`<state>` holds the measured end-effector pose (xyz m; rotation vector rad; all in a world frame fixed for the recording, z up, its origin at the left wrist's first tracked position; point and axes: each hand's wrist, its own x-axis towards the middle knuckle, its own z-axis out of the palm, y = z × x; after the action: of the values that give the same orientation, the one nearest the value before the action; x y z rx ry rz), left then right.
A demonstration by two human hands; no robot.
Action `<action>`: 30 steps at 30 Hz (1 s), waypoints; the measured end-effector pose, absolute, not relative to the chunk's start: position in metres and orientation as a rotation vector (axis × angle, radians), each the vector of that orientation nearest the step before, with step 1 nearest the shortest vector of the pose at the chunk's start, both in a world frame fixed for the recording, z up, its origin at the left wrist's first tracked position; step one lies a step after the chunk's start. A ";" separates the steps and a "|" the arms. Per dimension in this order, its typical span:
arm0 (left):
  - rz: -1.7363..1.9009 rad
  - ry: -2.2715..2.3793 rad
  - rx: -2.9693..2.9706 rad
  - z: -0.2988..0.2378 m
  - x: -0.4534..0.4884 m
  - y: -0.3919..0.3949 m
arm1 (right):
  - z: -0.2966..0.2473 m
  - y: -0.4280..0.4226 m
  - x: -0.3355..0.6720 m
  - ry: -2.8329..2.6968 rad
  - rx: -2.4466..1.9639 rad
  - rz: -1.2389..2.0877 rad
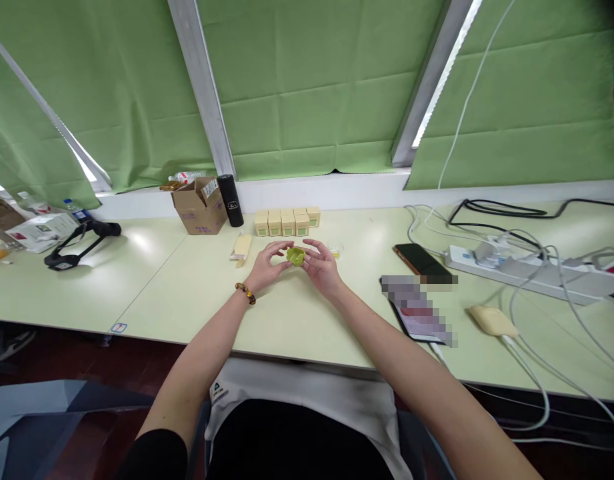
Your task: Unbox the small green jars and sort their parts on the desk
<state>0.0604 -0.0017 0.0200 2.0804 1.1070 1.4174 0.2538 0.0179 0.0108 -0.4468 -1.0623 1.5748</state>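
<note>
Both hands meet over the pale green table (297,313) and hold a small round yellow-green object (295,255) between their fingertips. My left hand (268,265), with a bead bracelet on its wrist, grips it from the left. My right hand (323,265) grips it from the right. Just behind them stands a row of several small cream boxes (287,221). A flat cream packet (241,247) lies left of my hands. A small yellow scrap (335,252) lies to the right.
A cardboard box (200,205) and a black bottle (230,200) stand at the back left. Black glasses-like gear (79,243) lies far left. Two phones (421,259), a power strip (527,273) with tangled cables and a cream mouse-like item (493,321) lie at right.
</note>
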 end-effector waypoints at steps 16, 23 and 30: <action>1.203 1.981 2.278 0.009 0.026 0.021 | -0.014 0.028 0.242 -1.410 -0.922 1.289; 0.868 2.088 2.326 -0.002 0.020 0.034 | -0.013 0.016 0.239 -1.792 -0.930 1.126; 0.840 2.081 2.346 -0.008 0.021 0.036 | -0.009 0.012 0.239 -1.907 -0.969 1.068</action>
<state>0.0209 0.0364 -0.0076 2.3457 2.0810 0.8404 0.2386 0.0123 -0.0094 -0.9686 -1.9069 1.0679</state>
